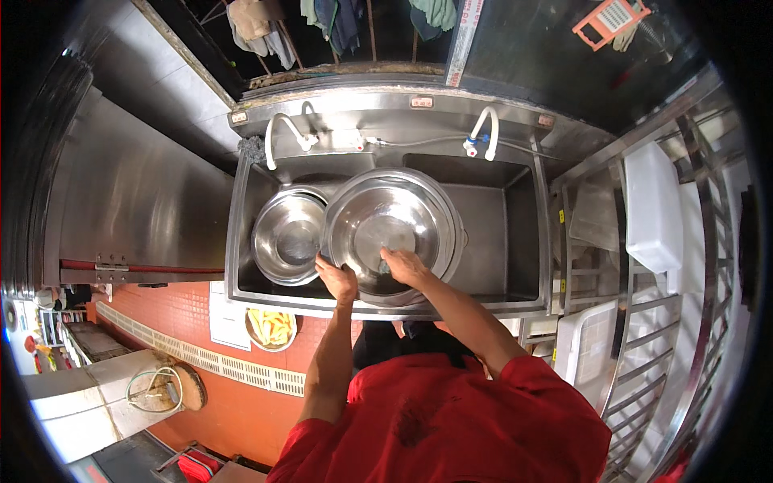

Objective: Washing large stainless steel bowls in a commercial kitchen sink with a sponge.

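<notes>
A large stainless steel basin [386, 193] rests at the middle of a double sink, over the divider, with more metal rims visible around it. My left hand [338, 279] grips its near left rim. Inside it, my right hand [406, 265] presses a small dark scouring pad [384, 266] near the basin's bottom; the fingers hide most of the pad. A smaller steel basin [294, 232] sits in the left sink compartment, close beside my left hand.
The steel sink [386, 312] has two white curved faucets [284, 124] [490, 130] at its back. Dark steel wool [250, 148] lies on the left back corner. A bowl of pale yellow cut pieces [272, 329] stands on the floor. A metal rack [655, 344] with white plastic bins [652, 208] flanks the right.
</notes>
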`<state>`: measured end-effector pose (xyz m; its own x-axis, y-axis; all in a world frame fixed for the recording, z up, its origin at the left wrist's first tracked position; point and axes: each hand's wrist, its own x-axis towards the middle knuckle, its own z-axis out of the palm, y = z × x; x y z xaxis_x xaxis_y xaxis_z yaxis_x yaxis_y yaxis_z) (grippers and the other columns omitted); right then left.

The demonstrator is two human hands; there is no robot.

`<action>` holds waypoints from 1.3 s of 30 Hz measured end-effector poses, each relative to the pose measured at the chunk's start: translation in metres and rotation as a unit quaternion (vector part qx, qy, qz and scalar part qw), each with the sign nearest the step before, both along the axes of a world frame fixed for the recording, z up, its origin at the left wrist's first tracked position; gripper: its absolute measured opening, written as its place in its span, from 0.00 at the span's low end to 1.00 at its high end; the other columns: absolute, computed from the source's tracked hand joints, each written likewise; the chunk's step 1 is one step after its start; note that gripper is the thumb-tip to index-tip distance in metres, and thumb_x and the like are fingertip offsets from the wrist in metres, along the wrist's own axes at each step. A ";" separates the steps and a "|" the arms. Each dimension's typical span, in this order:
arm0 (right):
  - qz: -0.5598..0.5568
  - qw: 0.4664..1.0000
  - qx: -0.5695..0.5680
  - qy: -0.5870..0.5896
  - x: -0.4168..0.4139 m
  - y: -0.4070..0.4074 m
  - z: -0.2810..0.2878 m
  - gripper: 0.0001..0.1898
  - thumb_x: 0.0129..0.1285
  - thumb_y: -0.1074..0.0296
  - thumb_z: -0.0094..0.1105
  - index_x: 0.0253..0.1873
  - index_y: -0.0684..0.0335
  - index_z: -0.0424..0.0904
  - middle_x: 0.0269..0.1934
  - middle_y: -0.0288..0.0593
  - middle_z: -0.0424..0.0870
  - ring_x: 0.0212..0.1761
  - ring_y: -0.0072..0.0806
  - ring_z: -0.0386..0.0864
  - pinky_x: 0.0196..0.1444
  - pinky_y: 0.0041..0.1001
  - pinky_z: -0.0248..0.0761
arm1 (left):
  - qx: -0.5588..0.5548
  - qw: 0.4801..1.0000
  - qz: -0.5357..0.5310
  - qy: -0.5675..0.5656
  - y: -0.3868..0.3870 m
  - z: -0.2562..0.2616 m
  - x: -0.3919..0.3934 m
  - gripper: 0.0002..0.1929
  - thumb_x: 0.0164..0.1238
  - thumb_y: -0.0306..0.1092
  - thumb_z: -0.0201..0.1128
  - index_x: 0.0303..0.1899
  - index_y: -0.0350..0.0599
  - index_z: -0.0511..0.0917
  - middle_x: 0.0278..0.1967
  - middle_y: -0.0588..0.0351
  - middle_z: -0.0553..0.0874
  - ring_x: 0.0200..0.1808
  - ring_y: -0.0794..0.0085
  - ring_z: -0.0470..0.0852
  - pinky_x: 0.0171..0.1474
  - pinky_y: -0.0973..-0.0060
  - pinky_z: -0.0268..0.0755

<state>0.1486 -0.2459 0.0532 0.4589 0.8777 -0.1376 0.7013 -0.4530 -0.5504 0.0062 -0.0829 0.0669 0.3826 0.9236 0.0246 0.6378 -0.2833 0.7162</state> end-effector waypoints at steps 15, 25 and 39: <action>0.015 0.999 -0.045 -0.003 0.022 0.006 0.005 0.19 0.73 0.78 0.61 0.66 0.63 0.77 0.49 0.62 0.93 0.58 0.61 0.91 0.57 0.54 0.85 | -0.052 0.998 -0.022 0.032 0.008 0.007 -0.005 0.47 0.66 0.20 0.70 0.85 0.35 0.56 0.72 0.23 0.73 0.74 0.27 0.77 0.79 0.43 0.71; -0.021 0.989 -0.119 -0.086 0.083 0.087 -0.018 0.42 0.79 0.71 0.62 0.93 0.52 0.54 0.64 0.56 0.92 0.63 0.54 0.93 0.60 0.54 0.87 | -0.074 0.997 -0.023 0.016 0.017 0.010 -0.002 0.47 0.66 0.19 0.70 0.85 0.36 0.57 0.71 0.22 0.74 0.74 0.25 0.77 0.78 0.42 0.72; -0.017 0.999 -0.033 -0.009 0.036 0.036 0.009 0.20 0.75 0.79 0.57 0.69 0.63 0.74 0.52 0.63 0.92 0.59 0.62 0.91 0.60 0.55 0.83 | -0.047 0.999 -0.025 -0.009 0.007 0.007 -0.002 0.45 0.64 0.19 0.66 0.83 0.30 0.57 0.74 0.18 0.73 0.77 0.23 0.73 0.82 0.44 0.66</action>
<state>0.1846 -0.2101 0.0618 0.4912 0.8508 -0.1867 0.6941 -0.5119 -0.5061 0.0039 -0.0754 0.0743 0.4286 0.9019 -0.0541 0.6117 -0.2456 0.7520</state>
